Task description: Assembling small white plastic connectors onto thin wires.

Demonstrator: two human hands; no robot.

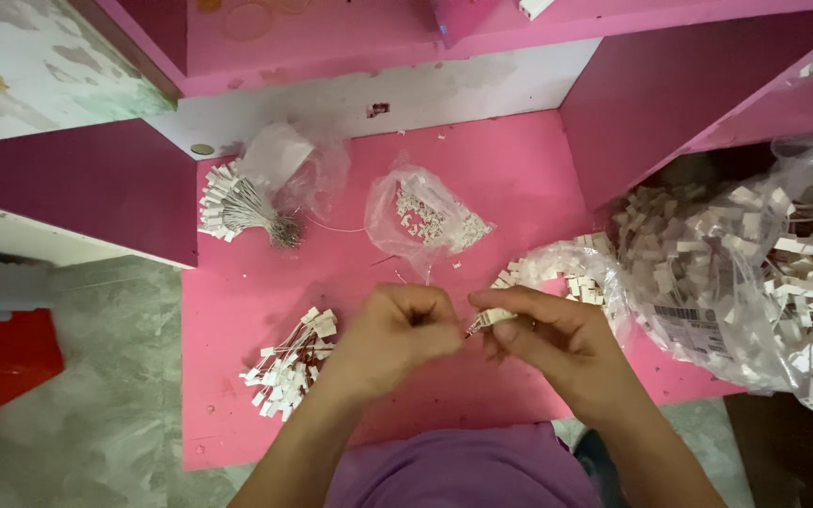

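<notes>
left hand [397, 334]: grip closed, contents hidden | right hand [543, 339]: grip pinching small white tag [493, 318] | pink tabletop [519, 179]: tag bundle [289, 362] beside left hand, clear bag of tags [425, 218] beyond

count: 2 hands [397, 339] [557, 343], 2 bundles of stringed tags [237, 202] [289, 362] left of them, 3 clear plastic bags [421, 221] [576, 273] [764, 273], 1 coin [202, 149].

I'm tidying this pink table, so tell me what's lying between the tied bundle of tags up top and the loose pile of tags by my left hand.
In the head view, only bare pink tabletop lies between the tied bundle and the loose pile.
</notes>
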